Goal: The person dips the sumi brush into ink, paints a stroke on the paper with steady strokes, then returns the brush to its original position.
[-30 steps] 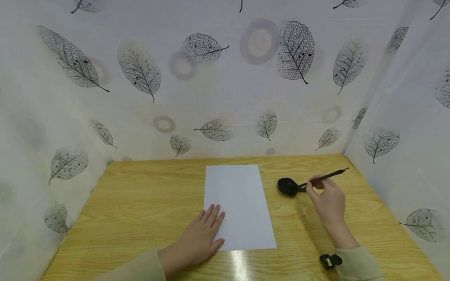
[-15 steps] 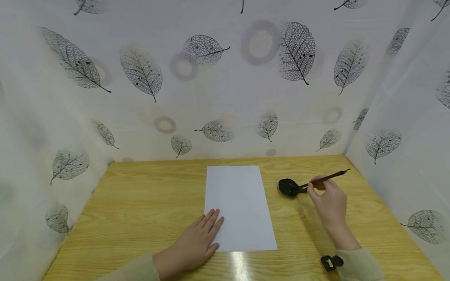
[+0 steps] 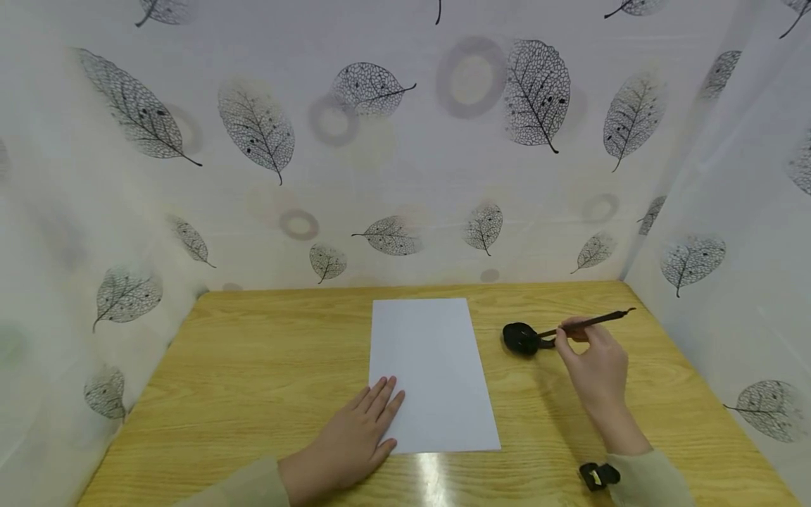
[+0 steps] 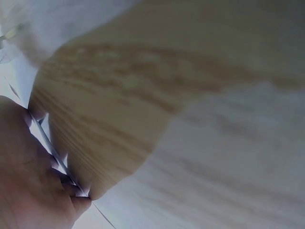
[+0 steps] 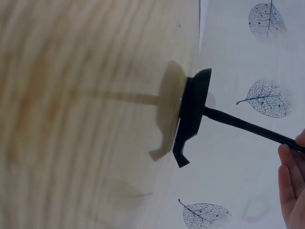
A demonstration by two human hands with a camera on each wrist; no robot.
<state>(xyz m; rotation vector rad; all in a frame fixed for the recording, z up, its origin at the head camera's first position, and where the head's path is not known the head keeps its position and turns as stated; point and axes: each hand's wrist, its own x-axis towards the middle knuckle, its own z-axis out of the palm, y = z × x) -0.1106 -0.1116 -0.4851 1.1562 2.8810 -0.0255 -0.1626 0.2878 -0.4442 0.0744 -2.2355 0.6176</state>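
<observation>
My left hand (image 3: 355, 436) lies flat, fingers spread, on the lower left edge of a white sheet of paper (image 3: 431, 366). The left wrist view shows part of that hand (image 4: 33, 167) at the left edge. Between thumb and fingers my right hand (image 3: 595, 366) pinches a dark writing brush (image 3: 589, 322), held at a slant. Its lower end goes into a small black ink dish (image 3: 521, 339) with a short curved handle, right of the paper. From the side, the right wrist view shows the brush (image 5: 248, 126) rising out of the dish (image 5: 193, 105); the bristles are hidden inside.
The wooden table (image 3: 272, 345) has a glossy grain and reflects the dish. Pale curtains (image 3: 418, 169) with leaf prints close off its back and both sides. A black strap with a buckle (image 3: 598, 477) sits at the right sleeve (image 3: 649, 479).
My left hand has slid slightly down and left along the paper's edge, its thumb drawn back. The right hand still holds the brush in the dish, with hardly any movement.
</observation>
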